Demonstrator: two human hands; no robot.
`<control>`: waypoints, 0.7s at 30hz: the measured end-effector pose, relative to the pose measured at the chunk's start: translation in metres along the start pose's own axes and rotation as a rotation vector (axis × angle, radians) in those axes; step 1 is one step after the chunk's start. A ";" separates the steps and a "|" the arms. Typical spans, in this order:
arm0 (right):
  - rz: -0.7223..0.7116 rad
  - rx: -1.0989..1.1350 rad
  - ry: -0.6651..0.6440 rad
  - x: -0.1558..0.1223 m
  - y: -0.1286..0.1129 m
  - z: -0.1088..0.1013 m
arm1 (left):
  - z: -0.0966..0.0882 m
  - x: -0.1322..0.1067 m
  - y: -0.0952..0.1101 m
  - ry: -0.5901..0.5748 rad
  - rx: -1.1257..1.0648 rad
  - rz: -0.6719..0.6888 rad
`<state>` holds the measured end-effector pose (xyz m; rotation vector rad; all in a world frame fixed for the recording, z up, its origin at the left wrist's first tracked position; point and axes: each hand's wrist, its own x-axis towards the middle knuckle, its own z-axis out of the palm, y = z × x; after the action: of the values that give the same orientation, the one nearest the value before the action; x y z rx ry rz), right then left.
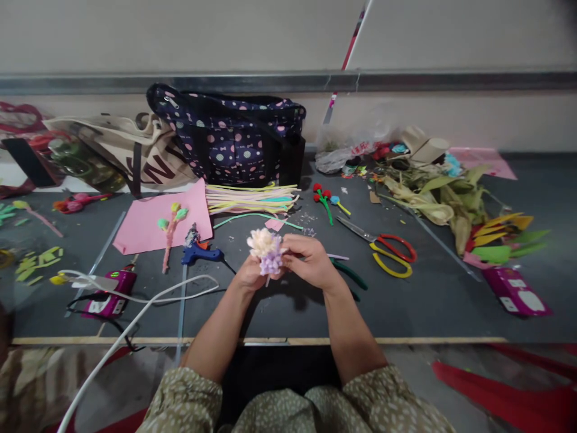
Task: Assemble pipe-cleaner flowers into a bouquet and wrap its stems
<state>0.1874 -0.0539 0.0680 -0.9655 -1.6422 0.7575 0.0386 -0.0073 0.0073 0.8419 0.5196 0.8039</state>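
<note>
A small fuzzy flower bundle (267, 251), cream on top and lilac below, is held up over the dark mat (428, 300) at the middle. My left hand (249, 275) grips it from below with curled fingers. My right hand (309, 260) closes on it from the right side, fingers pinched at the blooms. A thin stem pokes out beneath the bundle. Just left of my hands lies a blue glue gun (198, 252). Red and yellow handled scissors (383, 246) lie to the right.
A pink sheet (144, 225) with a bud stem lies at left, a bunch of pastel pipe cleaners (250, 198) behind my hands. A polka-dot bag (232, 135) and a canvas bag (121, 150) stand at the back. Dried husks (433, 198) and coloured leaves pile at right. White cable (135, 300) crosses front left.
</note>
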 end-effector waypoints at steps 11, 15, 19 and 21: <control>0.046 -0.119 0.103 -0.001 0.011 0.000 | 0.006 0.006 0.004 0.023 0.017 0.035; 0.134 0.006 0.182 -0.002 0.020 0.005 | 0.008 0.006 0.006 0.085 0.010 0.134; 0.190 0.011 0.295 0.000 0.024 0.009 | 0.012 0.006 0.008 0.150 0.024 0.172; 0.192 -0.003 0.325 0.001 0.025 0.009 | 0.013 0.007 0.007 0.177 0.026 0.192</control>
<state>0.1839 -0.0410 0.0451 -1.1938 -1.2819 0.6837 0.0486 -0.0049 0.0200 0.8582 0.6126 1.0567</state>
